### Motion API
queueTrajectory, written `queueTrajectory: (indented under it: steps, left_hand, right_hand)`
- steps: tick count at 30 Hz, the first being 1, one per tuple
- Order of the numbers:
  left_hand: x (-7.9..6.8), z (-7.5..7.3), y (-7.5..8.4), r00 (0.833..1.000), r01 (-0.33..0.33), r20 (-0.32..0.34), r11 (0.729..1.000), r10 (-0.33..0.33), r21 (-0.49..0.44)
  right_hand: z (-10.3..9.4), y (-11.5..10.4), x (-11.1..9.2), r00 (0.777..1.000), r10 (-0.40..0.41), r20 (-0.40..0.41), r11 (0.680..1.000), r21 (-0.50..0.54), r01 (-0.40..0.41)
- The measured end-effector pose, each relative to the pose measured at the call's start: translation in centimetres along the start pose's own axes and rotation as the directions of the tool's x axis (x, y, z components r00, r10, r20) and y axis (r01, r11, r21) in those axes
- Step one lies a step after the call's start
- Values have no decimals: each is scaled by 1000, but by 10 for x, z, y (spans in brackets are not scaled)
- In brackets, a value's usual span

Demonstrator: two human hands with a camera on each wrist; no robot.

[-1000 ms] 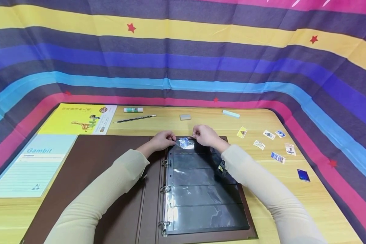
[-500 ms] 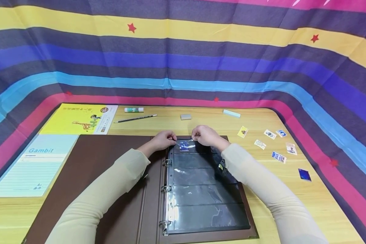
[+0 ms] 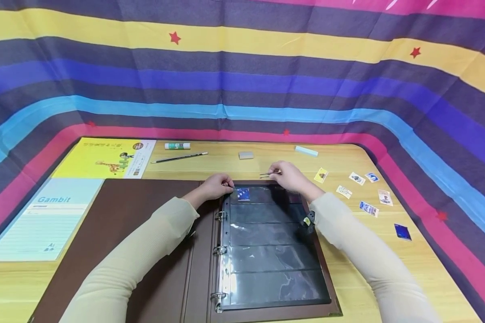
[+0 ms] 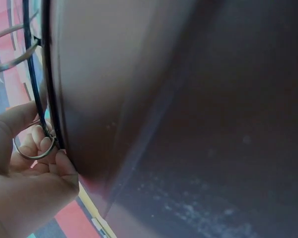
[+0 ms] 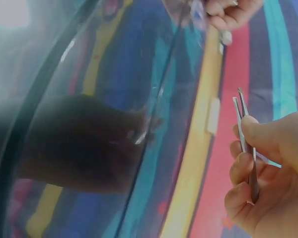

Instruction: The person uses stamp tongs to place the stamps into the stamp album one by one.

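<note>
A ring-binder stamp album with a brown cover (image 3: 141, 202) lies spread on the table. A dark clear-pocket page (image 3: 276, 258) sits on its metal rings (image 3: 220, 250). One blue stamp (image 3: 243, 194) shows in the top pocket, at its left end. At the page's top-left corner my left hand (image 3: 217, 185) pinches the page edge; the left wrist view has its thumb and fingers (image 4: 64, 163) by a ring. My right hand (image 3: 289, 176) holds metal tweezers (image 5: 244, 134) beyond the page's top edge, their tips apart with nothing between them.
Several loose stamps (image 3: 344, 192) lie on the table (image 3: 372, 269) at the right, a dark blue one (image 3: 402, 232) nearest. Along the back are a glue stick (image 3: 177, 146), a pencil (image 3: 179, 158), a grey eraser (image 3: 245, 155) and a pale blue strip (image 3: 306, 150). Notebooks (image 3: 36, 224) lie left.
My right hand with the tweezers has moved right and back, off the pocket's opening. The blue stamp has settled flatter in the top pocket. My left hand keeps its place.
</note>
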State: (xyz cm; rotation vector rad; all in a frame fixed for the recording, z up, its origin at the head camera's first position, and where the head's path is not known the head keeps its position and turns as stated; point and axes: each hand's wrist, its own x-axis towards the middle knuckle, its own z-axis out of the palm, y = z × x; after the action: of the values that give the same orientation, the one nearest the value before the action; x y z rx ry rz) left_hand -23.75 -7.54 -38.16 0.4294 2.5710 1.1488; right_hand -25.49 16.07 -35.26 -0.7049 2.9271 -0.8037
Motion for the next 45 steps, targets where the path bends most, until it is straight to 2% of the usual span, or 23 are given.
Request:
queueTrajectory:
  steps: [7, 13, 16, 20, 26, 31, 36, 40, 45]
  left_hand:
    - [0, 1, -2, 1000, 15, -6, 1000, -15, -10]
    - [0, 1, -2, 1000, 4, -3, 1000, -4, -4]
    - [0, 2, -2, 1000, -2, -5, 1000, 2, -4]
    - [1, 2, -3, 1000, 2, -3, 1000, -2, -17]
    - [1, 3, -3, 1000, 2, -6, 1000, -2, -29]
    - [0, 2, -2, 1000, 1, -5, 1000, -1, -26]
    - [0, 1, -1, 1000, 9, -1, 1000, -9, -24]
    - [-1, 0, 0, 1000, 11, -3, 1000, -11, -27]
    - [-1, 2, -1, 1000, 9, -3, 999, -9, -33]
  right_hand:
    - [-34, 43, -21, 991, 79, -110, 997, 28, -76]
    - [-62, 92, -41, 953, 258, -158, 966, 47, -253]
    - [-69, 111, -49, 934, 312, -177, 950, 65, -305]
    - [-71, 128, -56, 930, 329, -165, 944, 16, -331]
    - [-70, 141, -65, 921, 373, -109, 922, -67, -381]
    - [-71, 143, -71, 936, 344, -78, 931, -100, -350]
    - [-75, 140, -78, 947, 322, -3, 943, -83, -321]
    - [-79, 136, -80, 945, 320, 68, 947, -57, -317]
    - [-78, 135, -77, 947, 320, 14, 946, -59, -319]
